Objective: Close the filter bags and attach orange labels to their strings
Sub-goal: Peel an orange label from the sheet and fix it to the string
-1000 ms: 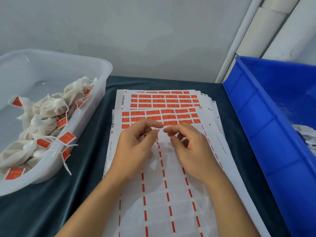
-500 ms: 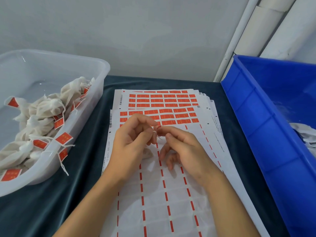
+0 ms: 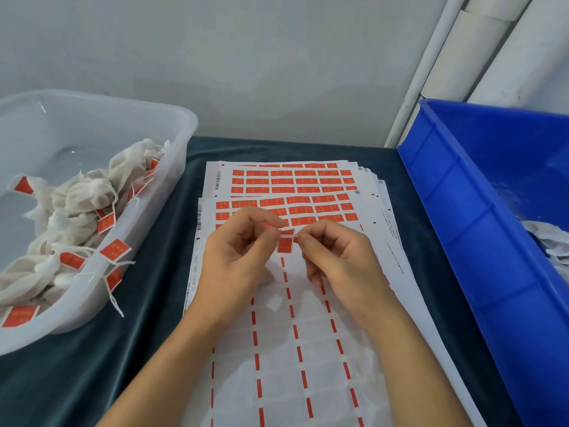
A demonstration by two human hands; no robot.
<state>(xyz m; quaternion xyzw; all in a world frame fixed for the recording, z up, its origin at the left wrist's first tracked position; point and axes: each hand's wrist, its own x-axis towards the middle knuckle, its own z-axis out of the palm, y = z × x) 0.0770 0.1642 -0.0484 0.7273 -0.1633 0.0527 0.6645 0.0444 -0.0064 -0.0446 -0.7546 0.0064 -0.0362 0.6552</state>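
Observation:
A small orange label (image 3: 285,243) hangs between my fingertips above the sticker sheets (image 3: 295,208). My left hand (image 3: 237,257) pinches its upper edge with thumb and forefinger. My right hand (image 3: 337,257) pinches it from the right. A bit of white filter bag (image 3: 267,277) shows under my left palm; its string is hard to make out. The top sheet still carries rows of orange labels at its far end, while its near part holds only orange strips.
A clear plastic tub (image 3: 181,124) at the left holds several white filter bags (image 3: 77,204) with orange labels on strings. A blue crate (image 3: 462,211) at the right holds white bags (image 3: 551,241). Dark green cloth (image 3: 147,272) covers the table.
My fingertips have come together over the sheet and now hold an orange label that hangs free between them; earlier it was barely visible. Both hands shifted slightly toward me.

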